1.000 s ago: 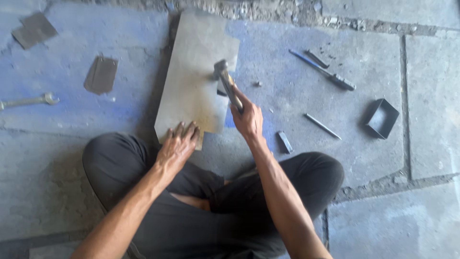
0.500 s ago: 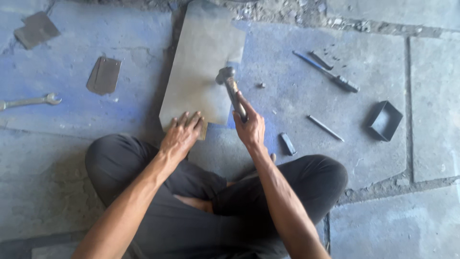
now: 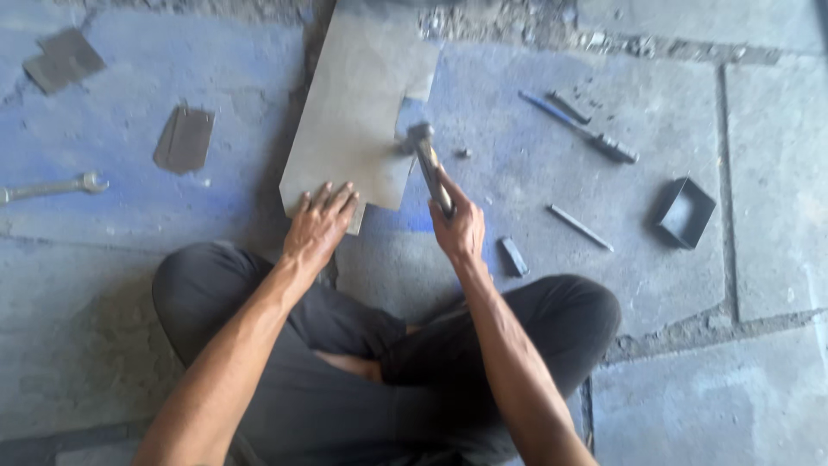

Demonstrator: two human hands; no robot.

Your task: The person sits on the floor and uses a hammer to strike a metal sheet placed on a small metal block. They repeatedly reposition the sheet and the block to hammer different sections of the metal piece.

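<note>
The fingers of the right hand (image 3: 459,229) wrap tightly around the handle of a hammer (image 3: 429,164), whose head sits at the right edge of a grey metal sheet (image 3: 358,112). The fingers of the left hand (image 3: 321,223) lie spread and flat on the near corner of that sheet, pressing it to the floor (image 3: 759,173). The sheet lies flat on the concrete floor just in front of the person's crossed legs, reaching away towards the top of the view, with a notch cut in its right side near the hammer head. Just right of the right hand a small dark metal block (image 3: 514,256) lies on the floor. Farther right lie a thin rod (image 3: 580,228), a long dark tool (image 3: 578,127) and a small open black metal box (image 3: 686,212). Well to the left lie a wrench (image 3: 53,186) and two small flat metal scraps, one nearer (image 3: 184,139) and one at the far corner (image 3: 63,59).
</note>
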